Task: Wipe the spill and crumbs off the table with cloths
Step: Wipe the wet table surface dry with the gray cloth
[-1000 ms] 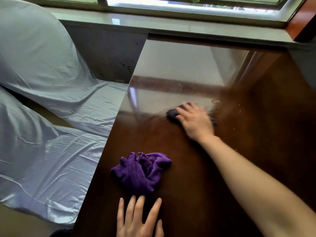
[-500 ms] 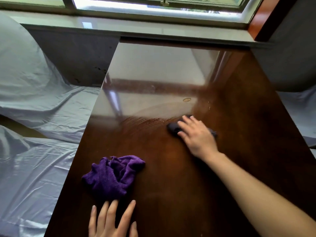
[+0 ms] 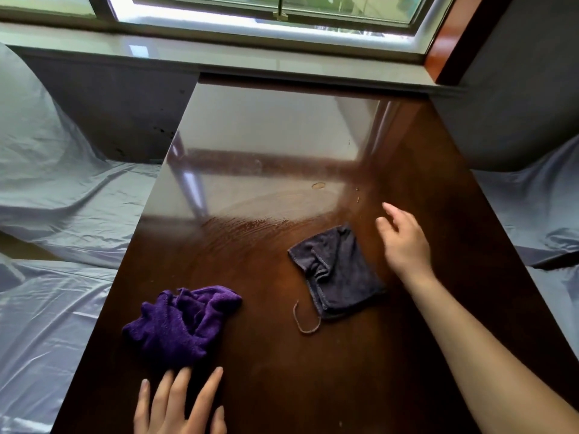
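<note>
A dark grey cloth (image 3: 336,270) lies loosely folded on the glossy brown table (image 3: 313,371), a loose thread curling from its near corner. My right hand (image 3: 402,242) hovers just right of it, fingers apart, holding nothing. A crumpled purple cloth (image 3: 180,324) sits at the near left. My left hand (image 3: 178,405) rests flat on the table, fingertips touching the purple cloth's near edge. Beyond the grey cloth are wet wipe streaks (image 3: 250,223), a small ring-shaped spill mark (image 3: 318,185) and a few crumbs (image 3: 358,195).
Pale plastic sheeting (image 3: 62,214) covers furniture to the left, and more sheeting (image 3: 532,214) lies to the right. A window sill (image 3: 282,57) runs along the table's far edge.
My right hand has lifted off the grey cloth and moved right, leaving the cloth lying unfolded on the table. The view has shifted so the table sits more centred.
</note>
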Motion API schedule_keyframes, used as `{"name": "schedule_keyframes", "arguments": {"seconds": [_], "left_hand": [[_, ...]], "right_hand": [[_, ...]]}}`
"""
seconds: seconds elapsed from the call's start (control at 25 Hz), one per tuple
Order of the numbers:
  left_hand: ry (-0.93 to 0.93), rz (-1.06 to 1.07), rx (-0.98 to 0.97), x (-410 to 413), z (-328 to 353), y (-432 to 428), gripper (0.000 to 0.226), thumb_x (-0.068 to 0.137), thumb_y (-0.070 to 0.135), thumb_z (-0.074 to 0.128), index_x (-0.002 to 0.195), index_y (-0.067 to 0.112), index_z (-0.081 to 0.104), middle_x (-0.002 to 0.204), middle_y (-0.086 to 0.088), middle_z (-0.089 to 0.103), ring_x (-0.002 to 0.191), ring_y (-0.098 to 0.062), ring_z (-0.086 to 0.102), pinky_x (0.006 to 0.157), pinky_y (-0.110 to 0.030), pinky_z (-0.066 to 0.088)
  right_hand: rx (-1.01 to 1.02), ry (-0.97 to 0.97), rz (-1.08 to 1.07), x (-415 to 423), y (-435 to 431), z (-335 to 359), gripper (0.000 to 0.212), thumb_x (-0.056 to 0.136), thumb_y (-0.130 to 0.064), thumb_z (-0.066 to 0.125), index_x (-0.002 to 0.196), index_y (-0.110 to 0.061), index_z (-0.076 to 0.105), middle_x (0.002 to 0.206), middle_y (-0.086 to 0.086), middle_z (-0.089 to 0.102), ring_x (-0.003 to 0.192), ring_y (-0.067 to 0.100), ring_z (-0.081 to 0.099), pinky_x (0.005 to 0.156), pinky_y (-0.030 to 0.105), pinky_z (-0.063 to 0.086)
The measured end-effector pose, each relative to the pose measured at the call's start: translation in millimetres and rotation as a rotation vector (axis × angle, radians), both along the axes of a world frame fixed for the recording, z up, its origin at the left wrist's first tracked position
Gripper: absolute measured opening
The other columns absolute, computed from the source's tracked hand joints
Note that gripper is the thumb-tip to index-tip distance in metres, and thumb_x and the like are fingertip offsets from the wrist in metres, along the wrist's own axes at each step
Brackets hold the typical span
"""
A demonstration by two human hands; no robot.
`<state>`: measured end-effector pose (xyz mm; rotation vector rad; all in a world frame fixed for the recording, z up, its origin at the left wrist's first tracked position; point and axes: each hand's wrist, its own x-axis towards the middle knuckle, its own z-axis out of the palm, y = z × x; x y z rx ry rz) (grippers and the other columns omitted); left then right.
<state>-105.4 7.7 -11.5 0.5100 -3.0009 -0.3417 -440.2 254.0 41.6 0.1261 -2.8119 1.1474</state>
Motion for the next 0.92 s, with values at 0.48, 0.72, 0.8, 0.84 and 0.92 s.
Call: {"name": "schedule_keyframes", "arguments": {"seconds": [0.48,0.72,0.8,0.84,0.92], "left_hand": [[-0.065,-0.308,-0.044,-129.9,29.0,38.4,0.054,0.088,0.049,0.041,0.140,0.035,0.049,0.155,-0.007,0.036,0.145,-0.032,0.025,0.114,-0.054,0.019],[-0.042,-0.311,-0.058,-134.4,-1.4,29.7,0.061,0.079,0.052,0.051,0.138,0.038,0.049,0.152,-0.008,0.042,0.142,-0.032,0.034,0.112,-0.061,0.025],[0.016,-0.300,-0.085,-136.9,-6.4,29.2,0.060,0.076,0.052,0.052,0.135,0.037,0.054,0.149,-0.009,0.046,0.139,-0.033,0.038,0.109,-0.061,0.028],[0.036,-0.293,-0.088,-137.7,-7.2,29.5,0.060,0.075,0.051,0.052,0.133,0.036,0.056,0.147,-0.009,0.048,0.137,-0.033,0.041,0.108,-0.061,0.030],[0.079,-0.282,-0.079,-139.3,-8.4,30.7,0.058,0.074,0.050,0.052,0.129,0.034,0.061,0.144,-0.010,0.051,0.135,-0.032,0.043,0.106,-0.060,0.032]], "right_hand": [[0.742,-0.100,0.051,-33.0,53.4,-51.6,0.068,0.099,-0.060,0.023,0.157,-0.029,0.007,0.166,-0.007,0.009,0.153,0.024,0.004,0.121,0.051,0.006],[0.589,-0.119,-0.208,-122.6,12.3,-53.3,0.067,0.101,-0.053,0.027,0.155,-0.013,0.018,0.162,0.005,0.027,0.151,0.031,0.015,0.121,0.052,0.012],[0.565,-0.101,-0.130,-143.3,-13.2,-46.4,0.067,0.101,-0.052,0.028,0.154,-0.011,0.019,0.161,0.009,0.029,0.150,0.032,0.017,0.121,0.051,0.013],[0.570,-0.079,-0.046,-147.5,-30.5,-42.7,0.067,0.102,-0.051,0.029,0.153,-0.011,0.020,0.160,0.012,0.030,0.149,0.032,0.018,0.120,0.050,0.014],[0.584,0.001,0.237,-133.0,-75.9,-38.6,0.066,0.101,-0.049,0.033,0.153,-0.010,0.021,0.159,0.015,0.029,0.148,0.030,0.020,0.119,0.047,0.016]]}}
